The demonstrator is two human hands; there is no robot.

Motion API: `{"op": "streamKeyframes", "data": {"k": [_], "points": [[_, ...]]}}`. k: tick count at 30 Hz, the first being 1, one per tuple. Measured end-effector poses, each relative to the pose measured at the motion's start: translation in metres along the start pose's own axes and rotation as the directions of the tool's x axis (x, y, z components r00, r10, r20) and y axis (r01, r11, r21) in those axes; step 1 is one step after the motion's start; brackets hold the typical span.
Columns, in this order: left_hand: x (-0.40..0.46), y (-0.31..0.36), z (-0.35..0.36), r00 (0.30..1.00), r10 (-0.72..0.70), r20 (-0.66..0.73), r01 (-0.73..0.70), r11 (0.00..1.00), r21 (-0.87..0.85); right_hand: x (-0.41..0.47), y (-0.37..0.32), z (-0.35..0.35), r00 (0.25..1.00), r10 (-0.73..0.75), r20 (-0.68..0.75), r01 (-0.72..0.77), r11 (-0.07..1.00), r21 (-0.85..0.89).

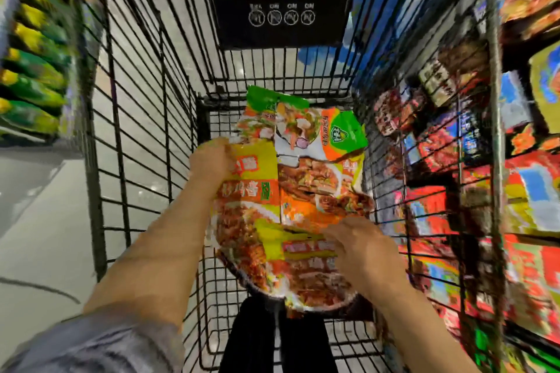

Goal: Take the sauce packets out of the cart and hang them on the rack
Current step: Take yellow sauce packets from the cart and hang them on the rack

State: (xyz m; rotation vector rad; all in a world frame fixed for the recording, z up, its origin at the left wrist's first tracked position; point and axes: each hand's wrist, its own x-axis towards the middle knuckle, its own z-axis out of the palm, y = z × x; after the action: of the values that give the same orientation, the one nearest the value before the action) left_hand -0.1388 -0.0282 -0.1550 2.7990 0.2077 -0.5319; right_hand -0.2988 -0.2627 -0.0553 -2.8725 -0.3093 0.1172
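Observation:
I look down into a black wire cart (142, 118). Several sauce packets lie in it: yellow-orange ones (251, 191) near me and green-topped ones (306, 124) farther in. My left hand (210, 160) grips the upper left edge of a yellow-orange packet. My right hand (360, 248) pinches the top of another yellow-orange packet (303, 266) lower down. The rack (521, 179) of hanging packets runs along the right side, seen through the cart's wires.
A black sign panel (281, 6) hangs on the cart's far end. Shelves of green and yellow goods (33, 70) line the left. Grey floor (36, 221) lies to the left of the cart. Dark trouser legs (278, 339) show below.

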Motion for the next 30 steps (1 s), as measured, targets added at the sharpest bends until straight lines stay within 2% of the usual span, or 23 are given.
{"op": "streamKeyframes", "data": {"k": [3,6,9,12,15,20,24,30], "points": [[0.030,-0.006,0.012,0.999,-0.020,0.038,0.022,0.997,-0.067,0.010,0.011,0.018,0.999,0.035,0.026,-0.036,0.998,0.059],[0.060,-0.019,0.026,0.989,0.058,0.136,-0.043,0.993,-0.114,0.017,0.022,0.034,0.990,0.088,0.114,-0.103,0.987,0.126],[0.076,-0.030,0.040,0.963,0.101,0.249,-0.065,0.987,-0.148,0.027,0.030,0.040,0.992,0.047,0.121,-0.062,0.991,0.118],[0.080,-0.036,0.048,0.937,0.150,0.316,-0.068,0.964,-0.257,0.035,0.035,0.043,0.992,0.029,0.119,-0.043,0.992,0.117],[0.080,-0.040,0.051,0.928,0.142,0.344,-0.086,0.981,-0.172,0.039,0.036,0.046,0.995,0.005,0.098,-0.014,0.996,0.087],[0.082,-0.051,0.057,0.925,0.111,0.363,-0.102,0.994,-0.043,0.040,0.036,0.045,0.989,0.029,0.143,-0.048,0.990,0.130],[0.087,-0.048,0.056,0.906,0.144,0.397,-0.194,0.977,0.088,0.039,0.035,0.045,0.988,0.019,0.155,-0.039,0.991,0.127],[0.073,-0.040,0.051,0.925,0.240,0.295,-0.323,0.905,0.277,0.033,0.032,0.045,0.989,0.026,0.148,-0.044,0.992,0.119]]}}
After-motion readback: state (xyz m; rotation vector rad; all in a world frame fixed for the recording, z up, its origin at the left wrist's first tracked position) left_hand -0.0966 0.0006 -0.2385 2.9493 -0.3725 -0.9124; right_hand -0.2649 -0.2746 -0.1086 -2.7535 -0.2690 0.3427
